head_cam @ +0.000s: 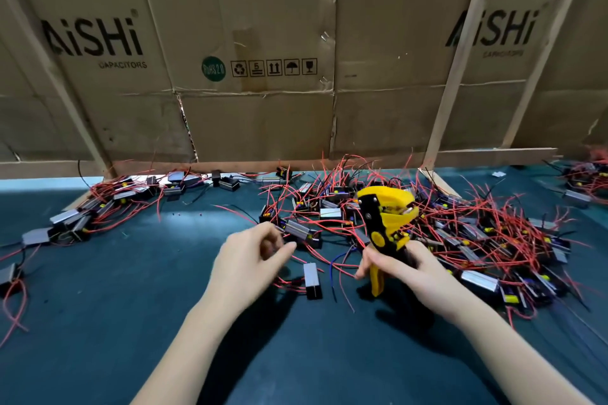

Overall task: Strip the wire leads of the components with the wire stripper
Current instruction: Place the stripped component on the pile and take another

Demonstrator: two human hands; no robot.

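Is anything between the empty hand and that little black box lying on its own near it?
Nothing solid. The left hand hovers beside the lone component on the mat; only its own red leads trail across the gap. The right hand holds the wire stripper upright.

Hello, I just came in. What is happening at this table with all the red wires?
A person is stripping wire leads. The right hand grips a yellow wire stripper, held upright above the blue table. The left hand, fingers loosely curled, reaches toward a component with red leads and appears to hold nothing. One large pile of components lies to the right, a smaller one to the left.
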